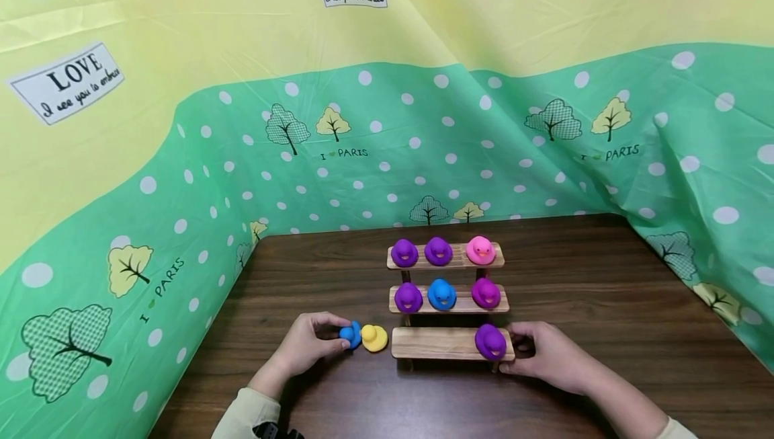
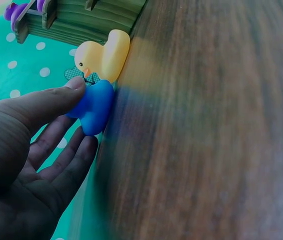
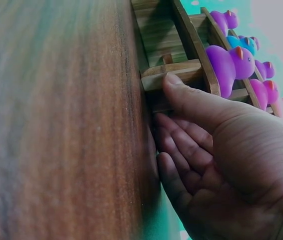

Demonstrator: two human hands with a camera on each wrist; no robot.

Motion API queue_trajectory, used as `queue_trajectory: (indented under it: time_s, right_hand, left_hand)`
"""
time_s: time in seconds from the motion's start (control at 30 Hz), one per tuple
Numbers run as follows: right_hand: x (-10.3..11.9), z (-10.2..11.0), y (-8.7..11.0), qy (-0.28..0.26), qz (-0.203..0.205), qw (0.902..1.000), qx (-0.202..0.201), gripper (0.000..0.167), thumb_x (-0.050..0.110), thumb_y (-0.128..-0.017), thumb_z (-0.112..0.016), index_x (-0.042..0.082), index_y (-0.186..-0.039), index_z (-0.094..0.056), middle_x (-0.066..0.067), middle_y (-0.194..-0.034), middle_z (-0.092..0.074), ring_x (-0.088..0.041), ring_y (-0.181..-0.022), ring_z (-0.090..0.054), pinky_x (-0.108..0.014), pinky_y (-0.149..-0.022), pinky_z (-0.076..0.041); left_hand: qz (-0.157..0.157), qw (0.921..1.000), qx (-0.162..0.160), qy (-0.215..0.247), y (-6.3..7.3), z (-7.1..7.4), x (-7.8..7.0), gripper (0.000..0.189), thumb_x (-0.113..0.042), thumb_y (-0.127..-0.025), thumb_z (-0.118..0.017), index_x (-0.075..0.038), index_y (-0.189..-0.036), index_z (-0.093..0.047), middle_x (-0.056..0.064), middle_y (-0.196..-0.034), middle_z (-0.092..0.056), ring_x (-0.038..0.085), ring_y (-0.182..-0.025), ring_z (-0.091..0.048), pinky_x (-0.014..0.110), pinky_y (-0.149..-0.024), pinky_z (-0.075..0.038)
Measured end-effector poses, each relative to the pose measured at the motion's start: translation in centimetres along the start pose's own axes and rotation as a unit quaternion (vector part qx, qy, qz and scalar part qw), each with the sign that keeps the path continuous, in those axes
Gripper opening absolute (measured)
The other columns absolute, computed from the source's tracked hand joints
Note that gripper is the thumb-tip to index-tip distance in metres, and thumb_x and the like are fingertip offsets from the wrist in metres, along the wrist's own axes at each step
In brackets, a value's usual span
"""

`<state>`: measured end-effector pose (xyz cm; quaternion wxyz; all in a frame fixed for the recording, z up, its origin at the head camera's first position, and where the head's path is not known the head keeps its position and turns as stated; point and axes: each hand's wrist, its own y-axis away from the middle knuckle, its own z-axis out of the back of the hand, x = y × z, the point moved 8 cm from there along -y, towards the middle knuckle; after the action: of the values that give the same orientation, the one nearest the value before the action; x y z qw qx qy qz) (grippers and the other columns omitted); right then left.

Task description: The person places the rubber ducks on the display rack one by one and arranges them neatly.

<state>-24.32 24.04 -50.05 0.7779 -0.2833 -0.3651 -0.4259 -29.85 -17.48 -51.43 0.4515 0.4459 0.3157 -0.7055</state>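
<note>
My left hand holds a small blue rubber duck between thumb and fingers, low over the tabletop. Right beside it sits a yellow rubber duck, also seen in the left wrist view. A three-step wooden stand is at the middle of the table. My right hand grips the right end of its lowest step, the thumb lying along a wooden leg. A purple duck stands on that step's right end, near my right fingers.
On the middle step are a blue duck between a purple duck and a magenta duck. The top step carries two purple ducks and a pink duck. A green and yellow printed cloth surrounds the dark wooden table.
</note>
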Motion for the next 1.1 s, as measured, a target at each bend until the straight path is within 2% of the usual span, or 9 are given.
queue_trajectory:
  time_s: [0.2,0.3,0.4,0.57,0.7,0.8,0.93,1.03,1.1]
  right_hand:
    - [-0.2,0.0,-0.1,0.003,-0.006,1.0000,-0.003,0.027,0.028,-0.085,-0.090,0.020,-0.104,-0.072,0.013,-0.094,-0.074,-0.007,-0.089,-0.070,-0.027,-0.075,-0.059]
    - [-0.2,0.1,-0.1,0.006,-0.007,0.9999,-0.004,0.027,0.029,-0.085,-0.090,0.021,-0.104,-0.073,0.013,-0.094,-0.074,-0.007,-0.089,-0.070,-0.027,-0.075,-0.059]
    - [-0.2,0.1,-0.1,0.006,-0.007,0.9999,-0.004,0.028,0.030,-0.085,-0.090,0.020,-0.105,-0.073,0.013,-0.094,-0.074,-0.007,-0.089,-0.070,-0.027,-0.075,-0.059]
    - [-0.2,0.1,0.0,0.001,-0.006,1.0000,-0.004,0.027,0.029,-0.085,-0.090,0.020,-0.104,-0.073,0.012,-0.093,-0.074,-0.007,-0.086,-0.070,-0.026,-0.073,-0.059]
    - [-0.1,0.1,0.0,0.002,-0.004,1.0000,-0.006,0.027,0.028,-0.085,-0.090,0.020,-0.104,-0.073,0.012,-0.092,-0.074,-0.007,-0.085,-0.070,-0.026,-0.072,-0.059]
    - [-0.1,0.1,0.0,0.004,-0.003,1.0000,-0.006,0.028,0.029,-0.085,-0.090,0.020,-0.104,-0.073,0.012,-0.092,-0.074,-0.007,-0.085,-0.070,-0.026,-0.072,-0.059]
    - [0.0,0.1,0.0,0.005,0.002,1.0000,-0.008,0.027,0.028,-0.085,-0.090,0.020,-0.104,-0.073,0.012,-0.091,-0.073,-0.006,-0.084,-0.069,-0.026,-0.071,-0.059]
    - [0.1,0.1,0.1,0.003,0.005,0.9999,-0.009,0.027,0.027,-0.085,-0.090,0.020,-0.104,-0.073,0.012,-0.091,-0.074,-0.006,-0.083,-0.070,-0.026,-0.071,-0.059]
    - [0.1,0.1,0.1,0.001,0.005,0.9999,-0.009,0.027,0.027,-0.085,-0.090,0.019,-0.104,-0.073,0.012,-0.091,-0.074,-0.006,-0.084,-0.070,-0.026,-0.071,-0.059]
  left_hand:
    - [-0.006,0.9999,-0.009,0.008,0.0,0.0,-0.2,0.030,-0.009,-0.087,-0.087,-0.003,-0.115,-0.078,0.015,-0.115,-0.075,0.028,-0.103,-0.074,0.026,-0.080,-0.061]
    - [-0.010,0.9994,-0.032,-0.006,0.1,0.3,-0.5,0.029,-0.010,-0.086,-0.088,-0.007,-0.113,-0.079,0.011,-0.113,-0.076,0.028,-0.103,-0.074,0.027,-0.081,-0.061]
    - [-0.018,0.9969,-0.068,-0.036,0.4,0.7,-1.4,0.029,-0.012,-0.084,-0.091,-0.013,-0.111,-0.081,0.004,-0.111,-0.077,0.024,-0.105,-0.072,0.034,-0.088,-0.061]
    - [-0.040,0.9909,-0.120,-0.047,1.0,0.9,-4.1,0.031,-0.012,-0.081,-0.093,-0.016,-0.109,-0.082,-0.001,-0.110,-0.077,0.023,-0.106,-0.072,0.047,-0.092,-0.060]
    - [-0.064,0.9880,-0.137,-0.030,1.5,0.2,-6.7,0.030,-0.011,-0.081,-0.092,-0.015,-0.110,-0.082,-0.001,-0.110,-0.076,0.027,-0.106,-0.072,0.041,-0.086,-0.063]
    - [-0.096,0.9859,-0.136,-0.022,2.0,-0.7,-8.7,0.030,-0.012,-0.083,-0.091,-0.014,-0.111,-0.081,0.000,-0.111,-0.076,0.026,-0.103,-0.073,0.037,-0.082,-0.064]
    - [-0.143,0.9808,-0.130,-0.025,2.6,-2.0,-10.9,0.029,-0.013,-0.084,-0.090,-0.013,-0.111,-0.080,0.000,-0.110,-0.076,0.023,-0.098,-0.074,0.037,-0.077,-0.064]
    - [-0.164,0.9783,-0.122,-0.033,2.8,-3.2,-11.9,0.028,-0.014,-0.084,-0.090,-0.014,-0.111,-0.080,-0.001,-0.109,-0.077,0.020,-0.095,-0.072,0.035,-0.071,-0.064]
    - [-0.166,0.9790,-0.113,-0.036,2.8,-4.1,-12.3,0.029,-0.016,-0.084,-0.090,-0.015,-0.111,-0.081,-0.002,-0.109,-0.077,0.019,-0.093,-0.071,0.032,-0.067,-0.063]
